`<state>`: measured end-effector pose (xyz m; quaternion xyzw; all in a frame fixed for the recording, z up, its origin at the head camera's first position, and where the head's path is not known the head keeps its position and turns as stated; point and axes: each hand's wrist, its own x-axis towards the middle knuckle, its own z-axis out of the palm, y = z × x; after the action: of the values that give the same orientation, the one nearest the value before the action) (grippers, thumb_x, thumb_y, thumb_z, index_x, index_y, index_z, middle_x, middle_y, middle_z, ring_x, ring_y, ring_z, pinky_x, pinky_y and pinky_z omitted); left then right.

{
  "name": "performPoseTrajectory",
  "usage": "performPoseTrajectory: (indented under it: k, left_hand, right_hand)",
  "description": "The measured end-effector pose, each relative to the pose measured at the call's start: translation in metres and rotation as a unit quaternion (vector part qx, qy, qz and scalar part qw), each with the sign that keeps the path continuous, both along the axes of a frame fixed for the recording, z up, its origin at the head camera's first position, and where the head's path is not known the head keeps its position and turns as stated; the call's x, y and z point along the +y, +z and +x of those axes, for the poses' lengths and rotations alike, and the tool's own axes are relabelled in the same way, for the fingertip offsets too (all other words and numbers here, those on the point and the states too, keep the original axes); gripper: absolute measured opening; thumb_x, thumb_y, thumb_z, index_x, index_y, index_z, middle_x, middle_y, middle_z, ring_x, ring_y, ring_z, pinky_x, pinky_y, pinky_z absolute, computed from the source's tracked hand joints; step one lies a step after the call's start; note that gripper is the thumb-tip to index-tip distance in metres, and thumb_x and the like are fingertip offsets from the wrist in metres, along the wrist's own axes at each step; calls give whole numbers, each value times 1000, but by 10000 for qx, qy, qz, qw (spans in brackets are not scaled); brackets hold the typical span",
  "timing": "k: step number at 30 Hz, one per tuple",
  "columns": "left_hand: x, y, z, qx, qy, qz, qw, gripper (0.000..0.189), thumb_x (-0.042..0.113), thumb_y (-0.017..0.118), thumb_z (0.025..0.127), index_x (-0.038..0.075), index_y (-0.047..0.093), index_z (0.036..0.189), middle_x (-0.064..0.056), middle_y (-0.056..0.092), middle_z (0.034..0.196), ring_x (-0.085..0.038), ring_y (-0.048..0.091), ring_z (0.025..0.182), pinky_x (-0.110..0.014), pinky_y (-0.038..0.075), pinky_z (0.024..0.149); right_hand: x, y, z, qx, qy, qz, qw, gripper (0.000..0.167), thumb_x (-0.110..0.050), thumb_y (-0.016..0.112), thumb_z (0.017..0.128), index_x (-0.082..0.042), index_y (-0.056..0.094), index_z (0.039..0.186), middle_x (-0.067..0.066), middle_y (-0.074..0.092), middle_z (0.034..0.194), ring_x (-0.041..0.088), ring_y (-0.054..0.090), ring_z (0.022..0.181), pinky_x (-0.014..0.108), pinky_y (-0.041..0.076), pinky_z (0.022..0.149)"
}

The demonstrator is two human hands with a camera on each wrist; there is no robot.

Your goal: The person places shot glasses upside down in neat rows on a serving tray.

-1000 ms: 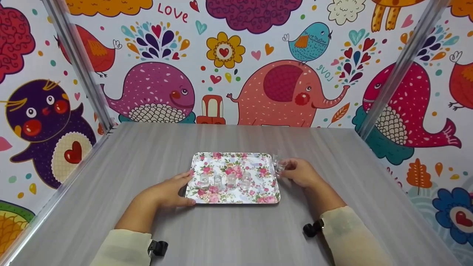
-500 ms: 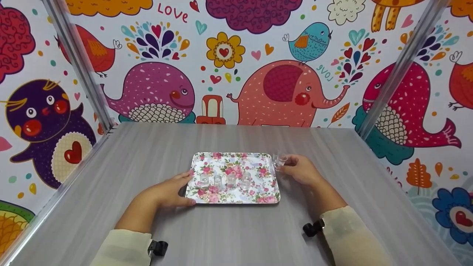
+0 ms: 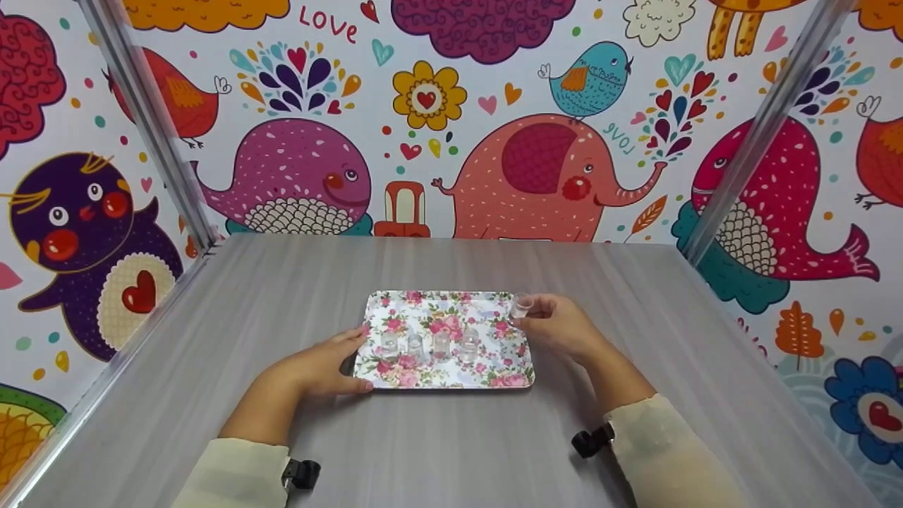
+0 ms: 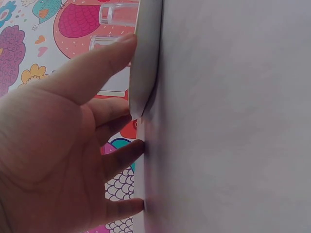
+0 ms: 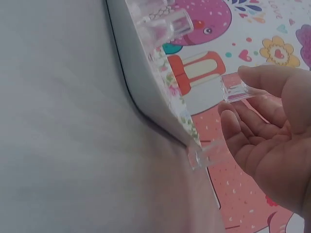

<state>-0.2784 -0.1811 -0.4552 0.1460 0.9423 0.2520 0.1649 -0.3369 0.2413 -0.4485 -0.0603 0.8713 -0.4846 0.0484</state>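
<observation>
In the head view a floral tray [image 3: 448,377] lies on the table with several small clear glasses [image 3: 441,344] standing in a row on it. My left hand [image 3: 321,367] touches the tray's left side, thumb at the near corner and outstretched fingers along the edge; in the left wrist view the lower fingertips [image 4: 138,206] reach down at the tabletop. My right hand [image 3: 561,324] pinches another small clear glass [image 5: 235,88] between thumb and fingers, over the tray's far right corner. One more clear glass [image 5: 198,158] stands just past the tray's end in the right wrist view.
The grey table [image 3: 437,451] surrounds the tray on all sides. Metal posts [image 3: 152,127] rise at the left and right, with walls of cartoon animals [image 3: 536,176] behind and beside. Black wrist mounts [image 3: 303,474] sit at both cream sleeves.
My right hand has moved slightly left, carrying the pinched glass from beside the tray to over its far right corner. The left hand and the glasses in the row look unmoved.
</observation>
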Motion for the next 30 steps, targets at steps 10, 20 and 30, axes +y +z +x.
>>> performPoseTrajectory:
  k: [10,20,30]
  left_hand:
    - [-1,-1,0,-14,34,-26,10000,101,47,84,91,10,31,170,-7,24,180,-45,24,165,-67,26,130]
    - [0,0,0,-7,51,4,10000,101,46,85,91,10,32,169,-8,24,180,-45,25,164,-68,27,130]
    - [0,-1,-1,8,32,-21,10000,101,46,85,91,10,32,169,-8,24,180,-45,25,165,-66,26,131]
  right_hand:
    - [-10,6,6,-13,302,-305,9991,31,-21,85,93,-15,78,122,7,77,106,23,69,98,43,62,93]
    - [-18,8,10,101,845,-737,9936,35,-15,82,94,-6,75,127,4,78,100,31,72,98,41,64,89]
    - [-18,8,11,203,904,-841,9921,42,-27,82,97,-6,74,132,6,73,102,30,66,96,32,63,83]
